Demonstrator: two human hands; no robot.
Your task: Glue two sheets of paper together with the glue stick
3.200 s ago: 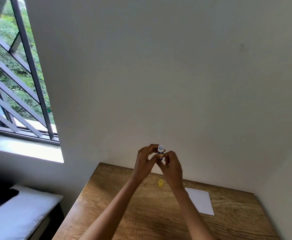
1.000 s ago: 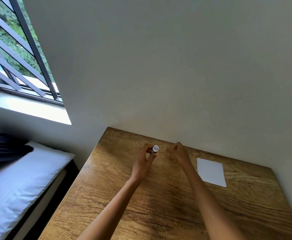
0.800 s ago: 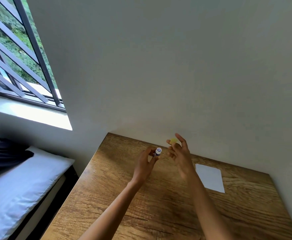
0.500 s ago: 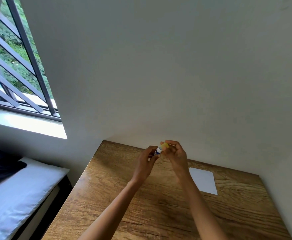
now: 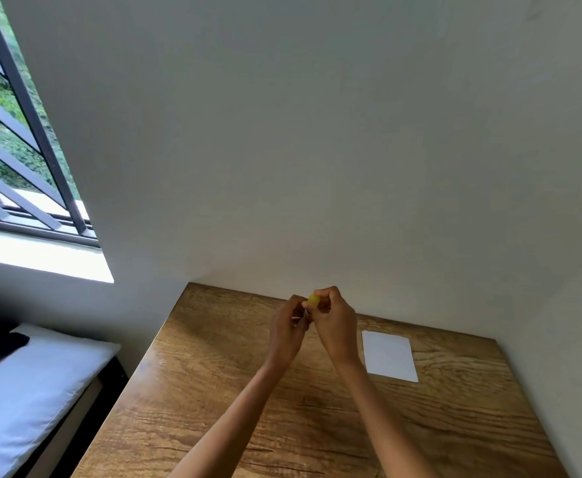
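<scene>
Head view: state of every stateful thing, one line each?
glue stick: held off the table, mostly hidden by fingers
yellow cap: at the stick's tip, pinched
left hand: grips the stick
right hand: pinches the cap
paper: flat on table, untouched

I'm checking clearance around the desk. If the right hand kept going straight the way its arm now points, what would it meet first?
Probably the wall: the right hand, pinching the yellow cap, points up and away over the desk's far edge. Depth is unclear.

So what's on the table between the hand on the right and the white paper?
Nothing. In the head view, only bare wooden table lies between the right hand, which holds the yellow cap, and the white paper.
</scene>
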